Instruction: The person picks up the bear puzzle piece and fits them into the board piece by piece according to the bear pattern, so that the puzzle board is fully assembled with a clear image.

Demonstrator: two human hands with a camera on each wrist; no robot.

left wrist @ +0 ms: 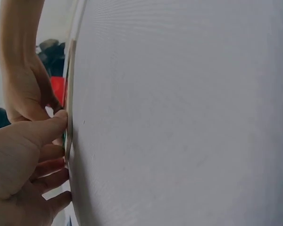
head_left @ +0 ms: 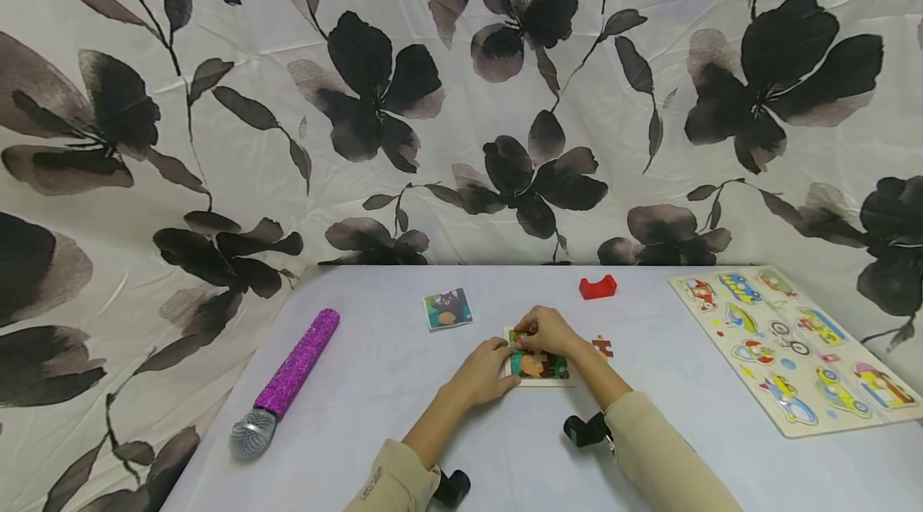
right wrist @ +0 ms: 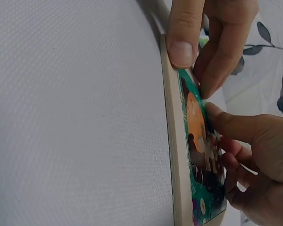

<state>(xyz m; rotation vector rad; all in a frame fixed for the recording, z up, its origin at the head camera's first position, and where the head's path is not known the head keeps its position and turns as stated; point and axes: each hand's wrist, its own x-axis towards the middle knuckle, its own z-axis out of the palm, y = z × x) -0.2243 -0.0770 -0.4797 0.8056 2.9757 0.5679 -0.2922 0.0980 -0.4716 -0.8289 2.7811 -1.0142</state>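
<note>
A small wooden-framed jigsaw puzzle (head_left: pixel 537 368) with a green, brown and orange picture lies flat on the table. My left hand (head_left: pixel 485 374) holds its left side, the thumb on the near edge of the frame (right wrist: pixel 171 127) and the fingers farther along. Over the upper left of the picture, my right hand (head_left: pixel 546 332) pinches a puzzle piece with thumb and curled fingers; the fingers hide most of that piece. A loose brown puzzle piece (head_left: pixel 602 347) lies just right of the puzzle, beside the right wrist.
A bear picture card (head_left: pixel 449 309) lies behind the puzzle to the left. Farther back right stands a red notched block (head_left: pixel 598 287). A purple glittery microphone (head_left: pixel 297 368) lies at the left, and a large vehicle puzzle board (head_left: pixel 796 352) at the right. Floral cloth (head_left: pixel 461 111) hangs behind.
</note>
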